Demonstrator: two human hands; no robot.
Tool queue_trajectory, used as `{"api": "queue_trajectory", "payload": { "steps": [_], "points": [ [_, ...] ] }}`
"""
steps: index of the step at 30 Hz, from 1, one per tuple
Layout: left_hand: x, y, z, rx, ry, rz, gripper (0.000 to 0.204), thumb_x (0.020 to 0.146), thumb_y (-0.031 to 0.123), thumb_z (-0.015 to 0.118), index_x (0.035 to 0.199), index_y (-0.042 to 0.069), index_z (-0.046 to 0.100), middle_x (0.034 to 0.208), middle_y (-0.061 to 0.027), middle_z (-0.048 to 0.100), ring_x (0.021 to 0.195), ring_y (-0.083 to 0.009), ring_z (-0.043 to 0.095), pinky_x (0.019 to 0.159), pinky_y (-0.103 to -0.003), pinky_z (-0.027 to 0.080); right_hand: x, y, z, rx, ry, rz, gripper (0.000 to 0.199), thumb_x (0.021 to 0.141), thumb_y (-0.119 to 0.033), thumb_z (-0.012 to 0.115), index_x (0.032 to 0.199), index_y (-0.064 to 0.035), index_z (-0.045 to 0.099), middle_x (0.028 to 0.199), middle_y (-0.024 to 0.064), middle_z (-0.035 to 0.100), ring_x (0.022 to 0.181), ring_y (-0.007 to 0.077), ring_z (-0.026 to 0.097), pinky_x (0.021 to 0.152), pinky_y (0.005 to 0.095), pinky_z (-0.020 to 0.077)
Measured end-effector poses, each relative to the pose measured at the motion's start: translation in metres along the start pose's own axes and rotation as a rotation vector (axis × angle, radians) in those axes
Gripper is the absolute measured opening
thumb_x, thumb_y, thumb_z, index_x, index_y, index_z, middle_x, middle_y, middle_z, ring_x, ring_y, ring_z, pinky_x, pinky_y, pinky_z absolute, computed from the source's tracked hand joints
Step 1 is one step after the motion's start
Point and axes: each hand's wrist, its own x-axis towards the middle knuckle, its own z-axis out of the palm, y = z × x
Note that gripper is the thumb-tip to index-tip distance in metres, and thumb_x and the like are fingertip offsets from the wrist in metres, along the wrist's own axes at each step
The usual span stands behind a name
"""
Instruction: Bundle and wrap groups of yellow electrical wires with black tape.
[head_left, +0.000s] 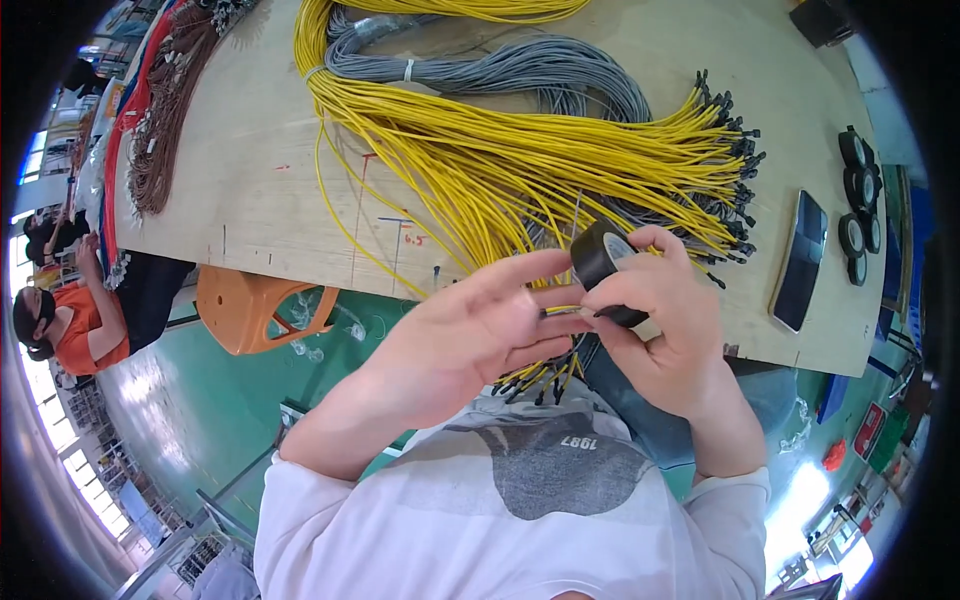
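Observation:
My right hand is closed around a roll of black tape, its thumb and fingertips pressed together at the roll's lower edge. Close beside it, my left hand is turned palm up, its fingers reaching behind the roll. Across those fingers lies a short stretch of thin cable, gripped there; the right fingertips touch its end. A large bundle of yellow cables with black connector ends lies just beyond both hands. More yellow cable ends hang below my hands, in front of my shirt.
Grey cables lie behind the yellow ones on the wooden table. At right are a phone and several black tape rolls. Brown cables lie far left. An orange stool and a person in orange are left.

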Motion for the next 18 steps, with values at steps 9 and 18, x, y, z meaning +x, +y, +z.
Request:
{"api": "queue_trajectory", "payload": {
  "steps": [9,18],
  "points": [
    [-0.006,0.000,0.012,0.213,0.141,0.095,0.045,0.089,0.009,0.045,0.130,-0.002,0.031,0.122,-0.0242,0.046,0.110,-0.0316,0.050,0.092,-0.037,0.042,-0.008,0.018,0.002,0.223,0.009,0.093,0.021,0.069,-0.001,0.065,0.086,-0.0095,0.057,0.081,0.0011,0.058,0.073,0.0200,0.056,0.087,0.0381,0.0354],
    [-0.010,0.002,0.016,0.156,0.189,0.049,0.046,0.087,0.008,0.047,0.129,-0.003,0.032,0.120,-0.0247,0.047,0.107,-0.0324,0.052,0.089,-0.036,0.044,-0.006,0.018,0.001,0.321,-0.005,0.097,0.022,0.069,0.003,0.062,0.087,-0.0090,0.056,0.082,0.0013,0.058,0.071,0.0192,0.054,0.087,0.0348,0.0346]
  ]
}}
